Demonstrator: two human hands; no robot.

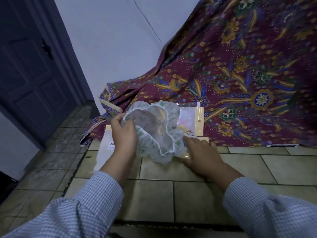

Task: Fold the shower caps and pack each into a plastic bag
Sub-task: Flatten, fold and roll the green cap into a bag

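Above tiled floor (154, 191), translucent green-floral shower cap (154, 134), ruffled, opened out.

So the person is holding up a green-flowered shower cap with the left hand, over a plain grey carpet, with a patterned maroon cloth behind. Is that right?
Not quite: the floor is not carpet. The head view shows beige and grey tiles under the work. The rest holds: the left hand grips the frilled white shower cap with green flowers, and the maroon floral batik cloth hangs behind.
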